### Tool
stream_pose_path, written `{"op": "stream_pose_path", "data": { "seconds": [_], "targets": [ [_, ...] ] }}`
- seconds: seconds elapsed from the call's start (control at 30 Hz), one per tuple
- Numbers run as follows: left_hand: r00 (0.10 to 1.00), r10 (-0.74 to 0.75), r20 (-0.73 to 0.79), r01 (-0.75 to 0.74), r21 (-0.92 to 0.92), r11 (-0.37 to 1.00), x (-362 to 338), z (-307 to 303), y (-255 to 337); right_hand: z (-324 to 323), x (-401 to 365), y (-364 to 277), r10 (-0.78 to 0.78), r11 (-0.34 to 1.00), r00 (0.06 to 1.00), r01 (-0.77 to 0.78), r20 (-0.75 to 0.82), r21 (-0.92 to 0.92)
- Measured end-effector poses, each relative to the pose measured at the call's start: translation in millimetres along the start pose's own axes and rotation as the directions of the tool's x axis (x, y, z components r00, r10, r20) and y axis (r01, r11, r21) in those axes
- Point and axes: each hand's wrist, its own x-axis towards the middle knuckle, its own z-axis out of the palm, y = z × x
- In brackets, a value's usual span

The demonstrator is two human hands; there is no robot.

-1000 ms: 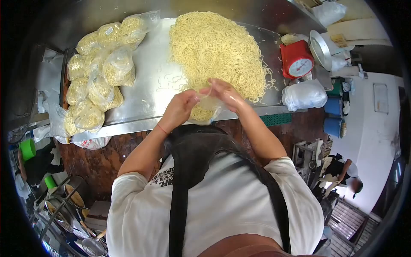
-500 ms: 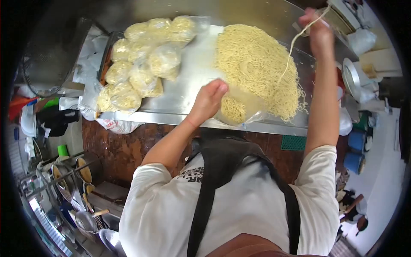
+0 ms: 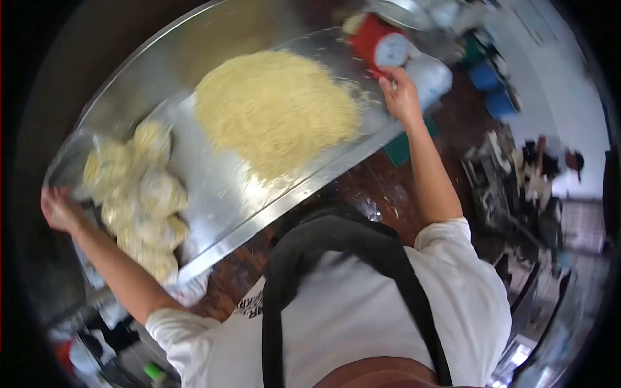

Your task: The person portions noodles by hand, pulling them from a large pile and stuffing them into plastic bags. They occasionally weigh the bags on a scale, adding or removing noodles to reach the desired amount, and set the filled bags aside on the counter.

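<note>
My left hand (image 3: 59, 210) is stretched far to the left, beside a group of clear plastic bags filled with yellow noodles (image 3: 162, 192). Its fingers look curled, but what is in them cannot be made out. A see-through plastic sheet or bag (image 3: 70, 158) shows just above that hand. My right hand (image 3: 402, 97) is at the right end of the metal table (image 3: 220, 236), at the lower edge of a red dial scale (image 3: 377, 44). Its thumb and index finger are slightly apart with nothing visible between them. A wide heap of loose noodles (image 3: 275, 113) lies between the hands.
The table has a raised metal rim along its near side. Past the scale are a white plastic bag (image 3: 429, 77) and a round metal pan (image 3: 401, 11). A green mat (image 3: 398, 150) lies on the brown floor. Blue bins (image 3: 499, 102) stand at the right; another person is farther off.
My left hand has left the part-filled bag at the near edge and swung far left. My right hand has come down to the scale, without the pale strand. The view has turned.
</note>
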Motion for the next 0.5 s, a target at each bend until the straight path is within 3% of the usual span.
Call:
{"op": "stream_pose_path", "data": {
  "seconds": [0.03,0.07,0.1,0.17,0.23,0.27,0.37,0.43,0.5],
  "targets": [
    [0.997,-0.018,-0.073,0.025,0.093,0.995,2,-6,-26,-21,-2,33,0.041,0.997,0.990,-0.050,-0.133,-0.062],
    [0.986,-0.147,0.073,0.137,0.127,0.982,27,-43,-83,-40,-3,59,0.039,0.976,0.973,-0.086,-0.227,-0.198],
    [0.969,-0.143,0.202,0.111,0.164,0.980,16,-45,-110,-59,-5,82,0.026,0.938,0.950,-0.130,-0.310,-0.320],
    [0.841,-0.530,0.111,0.520,0.105,0.847,13,-77,-210,-87,-5,110,0.183,0.817,0.894,-0.370,-0.410,-0.442],
    [0.835,-0.546,-0.072,0.546,0.242,0.802,-18,-53,-200,-98,-5,156,0.313,0.707,0.828,-0.530,-0.465,-0.468],
    [0.822,-0.544,-0.166,0.568,0.303,0.765,-39,-39,-191,-101,-3,176,0.365,0.708,0.832,-0.539,-0.417,-0.456],
    [0.833,-0.540,-0.124,0.552,0.277,0.787,-100,65,-61,-112,2,217,0.479,0.745,0.841,-0.541,-0.251,-0.391],
    [0.844,-0.515,0.148,0.488,0.188,0.853,-127,83,-45,-122,9,228,0.492,0.805,0.861,-0.507,-0.131,-0.308],
    [0.808,-0.458,0.369,0.462,0.084,0.883,-182,119,-4,-127,16,227,0.381,0.888,0.880,-0.434,-0.283,-0.152]
  ]
}}
